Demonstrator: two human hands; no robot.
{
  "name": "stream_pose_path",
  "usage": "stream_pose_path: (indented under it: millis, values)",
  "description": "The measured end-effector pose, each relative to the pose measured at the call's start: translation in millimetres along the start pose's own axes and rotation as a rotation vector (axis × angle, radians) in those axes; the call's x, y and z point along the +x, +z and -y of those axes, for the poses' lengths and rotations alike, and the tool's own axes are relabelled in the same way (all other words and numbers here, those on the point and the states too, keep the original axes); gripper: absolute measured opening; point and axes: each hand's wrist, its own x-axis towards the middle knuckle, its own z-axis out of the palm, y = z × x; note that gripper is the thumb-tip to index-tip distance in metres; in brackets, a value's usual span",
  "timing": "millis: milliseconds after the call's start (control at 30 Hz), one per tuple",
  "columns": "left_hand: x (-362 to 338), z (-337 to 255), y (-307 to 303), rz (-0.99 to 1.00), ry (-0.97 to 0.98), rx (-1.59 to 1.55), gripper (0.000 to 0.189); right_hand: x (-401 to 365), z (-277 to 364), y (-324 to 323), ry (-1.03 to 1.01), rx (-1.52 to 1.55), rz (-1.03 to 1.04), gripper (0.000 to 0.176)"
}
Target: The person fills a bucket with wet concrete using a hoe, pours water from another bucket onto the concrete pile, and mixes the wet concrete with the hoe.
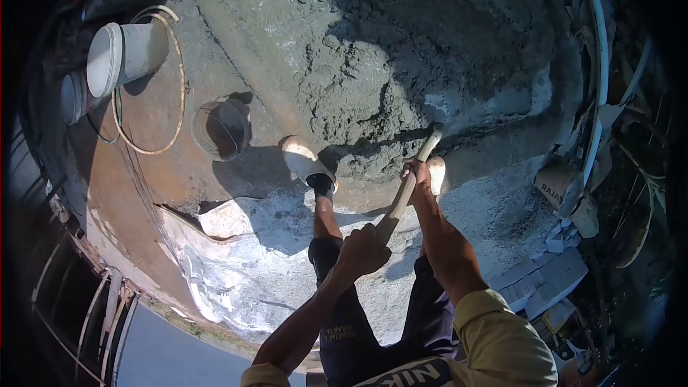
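Both my hands grip one long wooden tool handle (403, 199), which slants up and to the right over the ground. My left hand (363, 250) is wrapped round its near end. Further along, my right hand (420, 178) closes round the shaft, close to my right foot (436, 174). The handle's far tip reaches the edge of a heap of wet grey mortar (351, 86); what tool head it carries I cannot tell. My left foot (304, 158) stands at the near edge of the heap, in a pale, mortar-coated shoe.
A bucket (223, 129) stands left of my left foot. Beyond it, white pails (107, 61) lie beside a looped hose (180, 100). At right are a light pipe (600, 64), a printed sack (562, 190) and stacked boxes (545, 279). Pale, powdery ground (287, 272) lies around my legs.
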Motion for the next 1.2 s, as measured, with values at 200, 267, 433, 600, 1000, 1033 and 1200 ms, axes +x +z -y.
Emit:
stream_pose_path:
  millis: [200,267,433,600,1000,1033,1200]
  values:
    - [-77,70,-71,-0.023,0.069,-0.022,0.042,-84,-41,87,0.064,0.067,-0.036,0.004]
    - [-114,115,-73,-0.041,0.046,-0.035,0.039,-111,-75,100,0.059,0.025,-0.032,0.005]
    - [-151,208,-7,-0.212,-0.134,0.109,0.027,-183,-127,113,0.039,-0.169,0.115,0.013]
    - [-112,213,79,-0.280,0.039,-0.093,0.020,-211,-77,88,-0.128,-0.256,0.042,0.014]
    - [138,86,-3,-0.540,0.244,-0.113,0.028,41,72,143,-0.616,-0.754,-0.388,0.030]
    - [138,96,-12,-0.528,0.223,-0.074,0.027,55,62,149,-0.517,-0.838,-0.422,0.033]
    - [78,138,42,-0.484,0.148,-0.256,0.023,52,-18,114,-0.628,-1.070,-0.434,0.030]
